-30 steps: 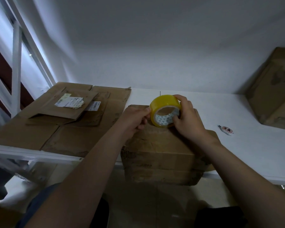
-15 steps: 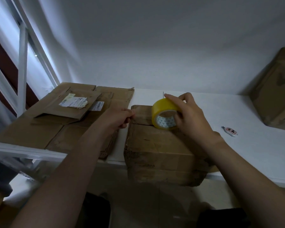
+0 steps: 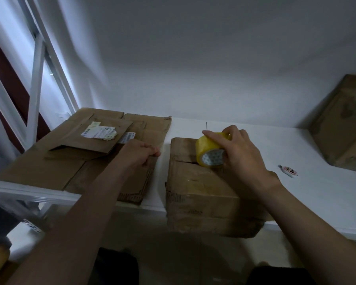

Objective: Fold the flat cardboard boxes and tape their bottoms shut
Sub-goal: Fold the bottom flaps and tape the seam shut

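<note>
**Getting the tape ready for the box bottom**

The person is working on the taping step. The folded box (image 3: 201, 194) is sitting at the near edge of the worktop (image 3: 317, 194). Its closed flaps are facing up and its front is poking out past the edge. The right hand (image 3: 240, 159) is holding the yellow tape roll (image 3: 209, 153) on top of the box, right by the crack where the flaps are meeting. Its grip is clamped round the roll, with the fingers going over the top.

The left hand (image 3: 136, 155) is hovering just left of the box, above the edge of the flat cardboard pile (image 3: 49, 167). Its fingers are curled, and the thumb is pressing against the fingertips. It may be pinching the loose end of the tape. But the tape is see-through and the room is dim, so I cannot tell if that grip is holding anything.

The next move is looking like a two-hand job. One hand is going to need to pull out a long piece of tape while the other is steadying the roll. Then the tape is needing to go straight down along the crack and get rubbed flat, with its ends folding over the sides of the box. A small cutter (image 3: 289, 171) is lying on the worktop near the box, on the right, ready for snipping the tape. More flat boxes are waiting in the pile.
</note>
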### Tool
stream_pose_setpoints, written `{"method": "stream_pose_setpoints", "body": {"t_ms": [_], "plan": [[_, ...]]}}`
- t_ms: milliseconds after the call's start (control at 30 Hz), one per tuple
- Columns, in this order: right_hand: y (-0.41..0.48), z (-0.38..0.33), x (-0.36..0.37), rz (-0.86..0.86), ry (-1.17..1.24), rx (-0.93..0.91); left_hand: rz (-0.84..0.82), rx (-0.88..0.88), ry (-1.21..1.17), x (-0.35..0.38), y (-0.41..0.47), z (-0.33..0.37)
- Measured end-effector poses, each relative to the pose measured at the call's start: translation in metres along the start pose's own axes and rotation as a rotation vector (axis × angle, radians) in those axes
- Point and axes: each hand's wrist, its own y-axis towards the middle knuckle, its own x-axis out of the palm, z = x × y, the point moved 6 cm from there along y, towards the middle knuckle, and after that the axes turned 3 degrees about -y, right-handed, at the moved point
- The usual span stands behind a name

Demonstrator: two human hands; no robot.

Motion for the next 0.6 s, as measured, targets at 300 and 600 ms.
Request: {"method": "stream_pose_setpoints", "body": {"t_ms": [300, 600], "plan": [[-0.002, 0.008, 0.03, 0.054, 0.51, 0.283, -0.016, -0.038, -0.061, -0.007, 0.005, -0.03], [0.008, -0.012, 0.008, -0.067, 0.017, 0.134, 0.044, -0.06, -0.071, -0.024, 0.01, -0.046]]}}
